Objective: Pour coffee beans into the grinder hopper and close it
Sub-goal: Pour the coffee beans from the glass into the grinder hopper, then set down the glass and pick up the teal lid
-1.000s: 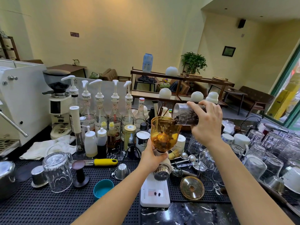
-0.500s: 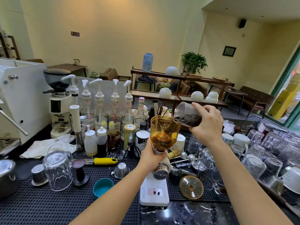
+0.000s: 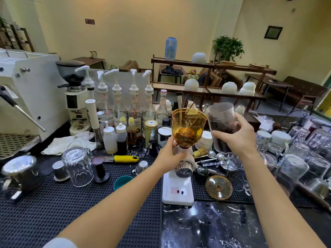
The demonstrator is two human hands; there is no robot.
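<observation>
An amber see-through hopper [image 3: 188, 122] stands open on a small white grinder [image 3: 179, 190] in the middle of the counter, with some dark beans at its narrow bottom. My left hand [image 3: 170, 154] grips the hopper's neck from the left. My right hand [image 3: 234, 138] holds a clear glass of coffee beans [image 3: 221, 122] nearly upright, just right of the hopper's rim. The hopper's amber lid [image 3: 218, 187] lies flat on the black mat, right of the grinder's base.
Syrup pump bottles [image 3: 134, 102] and squeeze bottles crowd behind the grinder. Upturned glasses [image 3: 304, 158] fill the right side. A glass mug [image 3: 78, 165], tamper [image 3: 100, 167], teal cup [image 3: 121, 181] and a larger grinder [image 3: 73, 97] stand left. Spoons lie between lid and glasses.
The glass was tipped over the hopper with its mouth to the left; my right hand has swung it back upright and a little to the right. My left hand stays on the hopper.
</observation>
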